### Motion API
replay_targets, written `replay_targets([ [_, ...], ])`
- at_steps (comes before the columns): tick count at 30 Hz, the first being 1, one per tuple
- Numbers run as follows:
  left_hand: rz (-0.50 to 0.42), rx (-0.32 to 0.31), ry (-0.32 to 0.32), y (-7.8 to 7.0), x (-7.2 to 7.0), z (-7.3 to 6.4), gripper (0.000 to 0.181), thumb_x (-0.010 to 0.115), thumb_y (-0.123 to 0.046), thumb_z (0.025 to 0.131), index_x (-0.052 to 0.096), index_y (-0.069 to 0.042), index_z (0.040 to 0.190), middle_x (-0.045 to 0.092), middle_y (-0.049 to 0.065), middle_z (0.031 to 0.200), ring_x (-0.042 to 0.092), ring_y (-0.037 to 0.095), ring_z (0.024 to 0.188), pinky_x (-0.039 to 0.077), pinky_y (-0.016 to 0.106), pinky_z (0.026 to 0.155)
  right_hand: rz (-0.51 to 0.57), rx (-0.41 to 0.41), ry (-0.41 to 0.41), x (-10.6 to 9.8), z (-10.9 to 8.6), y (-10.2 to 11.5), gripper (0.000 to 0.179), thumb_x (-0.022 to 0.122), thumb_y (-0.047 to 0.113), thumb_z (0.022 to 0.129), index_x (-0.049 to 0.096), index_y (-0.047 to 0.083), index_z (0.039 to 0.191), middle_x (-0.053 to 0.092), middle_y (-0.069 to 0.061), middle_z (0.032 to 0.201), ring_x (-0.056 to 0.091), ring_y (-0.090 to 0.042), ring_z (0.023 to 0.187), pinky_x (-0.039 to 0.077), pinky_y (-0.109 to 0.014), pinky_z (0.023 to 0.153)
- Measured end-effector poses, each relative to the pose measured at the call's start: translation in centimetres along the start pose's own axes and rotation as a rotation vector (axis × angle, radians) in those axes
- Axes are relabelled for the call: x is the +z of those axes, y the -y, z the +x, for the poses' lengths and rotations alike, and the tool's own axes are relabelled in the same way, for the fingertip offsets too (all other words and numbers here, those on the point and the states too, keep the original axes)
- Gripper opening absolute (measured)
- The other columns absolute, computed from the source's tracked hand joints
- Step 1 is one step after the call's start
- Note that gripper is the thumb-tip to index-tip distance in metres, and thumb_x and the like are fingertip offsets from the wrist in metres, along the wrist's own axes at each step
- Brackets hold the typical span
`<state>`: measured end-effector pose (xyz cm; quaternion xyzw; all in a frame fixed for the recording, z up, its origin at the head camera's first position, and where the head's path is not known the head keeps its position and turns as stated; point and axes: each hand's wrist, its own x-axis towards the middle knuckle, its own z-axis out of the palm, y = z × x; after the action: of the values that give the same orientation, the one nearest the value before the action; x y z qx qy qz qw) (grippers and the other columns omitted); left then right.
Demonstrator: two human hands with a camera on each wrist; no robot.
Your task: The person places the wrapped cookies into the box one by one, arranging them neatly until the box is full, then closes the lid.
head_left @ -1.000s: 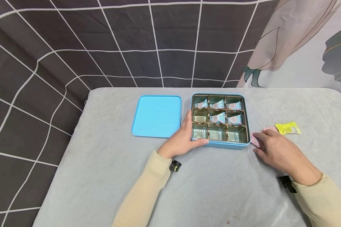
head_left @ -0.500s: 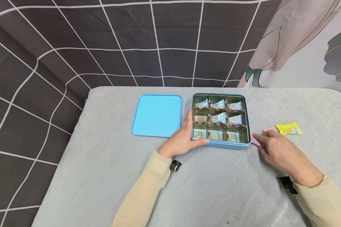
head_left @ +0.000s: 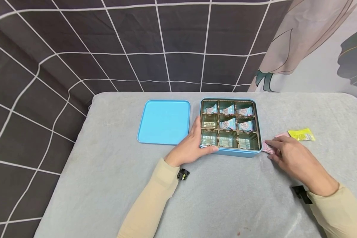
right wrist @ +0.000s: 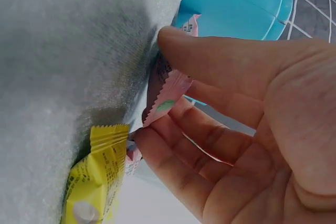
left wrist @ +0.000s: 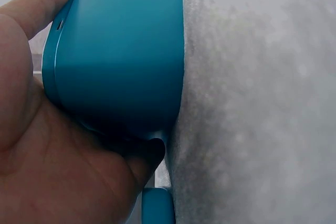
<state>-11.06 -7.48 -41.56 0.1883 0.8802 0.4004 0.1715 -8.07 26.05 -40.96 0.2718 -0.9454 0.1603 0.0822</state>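
My left hand [head_left: 188, 148] grips the front left corner of a blue tin box [head_left: 238, 152], thumb on the front rim and fingers along the left side. Inside the box is a brown tray of compartments. Blue-wrapped candies [head_left: 228, 124] fill the back row and the middle row's centre and right; bare bottoms show in the others. Right of the box, my right hand [head_left: 294, 158] pinches a pink-wrapped candy [right wrist: 170, 95] low at the table, close to the box wall. Another pink-wrapped candy [head_left: 282, 134] lies partly hidden behind that hand.
A yellow-wrapped candy [head_left: 301, 135] lies just beyond my right hand. The blue lid [head_left: 165, 122] rests flat to the left of the box. Grey cloth [head_left: 107, 185] covers the table, and a dark gridded curtain [head_left: 184, 36] hangs behind it.
My right thumb has drawn in slightly toward the fingers at the pink-wrapped candy. The left hand and the box stay in place.
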Motion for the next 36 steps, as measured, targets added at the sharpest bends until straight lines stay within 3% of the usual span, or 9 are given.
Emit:
replay_targets([
  [11,-0.004,-0.007,0.003,-0.1,-0.1,-0.1,0.118,0.065,-0.057,0.093,-0.02,-0.007,0.158,-0.021,0.009,0.166,-0.014,0.011,0.15,0.011,0.038,0.122,-0.01,0.016,-0.016,-0.3,0.0,-0.2,0.041,0.079,-0.005,0.069,0.072,-0.008,0.109,0.068,-0.019,0.1,0.063,-0.03,0.082,0.05,-0.049,0.072],
  [16,-0.004,-0.004,0.004,-0.1,-0.1,-0.1,0.118,0.065,-0.057,0.093,-0.02,-0.008,0.158,-0.021,0.009,0.166,-0.014,0.011,0.15,0.011,0.038,0.122,-0.017,0.023,-0.016,-0.5,0.0,-0.4,0.042,0.078,-0.008,0.067,0.072,-0.008,0.108,0.068,-0.015,0.098,0.057,-0.022,0.075,0.047,-0.045,0.066],
  [26,-0.005,-0.001,0.003,0.0,0.0,-0.1,0.118,0.065,-0.058,0.092,-0.02,-0.008,0.158,-0.021,0.008,0.166,-0.014,0.01,0.15,0.012,0.038,0.122,-0.017,0.073,-0.018,-1.1,0.1,-0.4,0.041,0.078,-0.007,0.069,0.07,-0.01,0.11,0.068,-0.014,0.094,0.055,-0.024,0.074,0.044,-0.046,0.067],
  [31,-0.012,0.005,0.004,0.0,0.0,-0.1,0.118,0.065,-0.057,0.092,-0.02,-0.008,0.158,-0.021,0.009,0.166,-0.014,0.011,0.151,0.011,0.038,0.122,-0.002,0.106,-0.012,-1.5,0.0,-0.6,0.042,0.077,-0.007,0.07,0.069,-0.009,0.111,0.069,-0.017,0.098,0.06,-0.034,0.084,0.046,-0.053,0.075],
  [36,-0.011,0.008,0.004,0.0,0.0,-0.1,0.118,0.066,-0.056,0.093,-0.02,-0.007,0.158,-0.021,0.01,0.166,-0.014,0.011,0.151,0.011,0.038,0.122,0.001,0.105,-0.045,-1.6,0.0,-0.7,0.039,0.075,-0.008,0.07,0.069,-0.007,0.109,0.068,-0.016,0.097,0.059,-0.035,0.085,0.044,-0.051,0.075],
])
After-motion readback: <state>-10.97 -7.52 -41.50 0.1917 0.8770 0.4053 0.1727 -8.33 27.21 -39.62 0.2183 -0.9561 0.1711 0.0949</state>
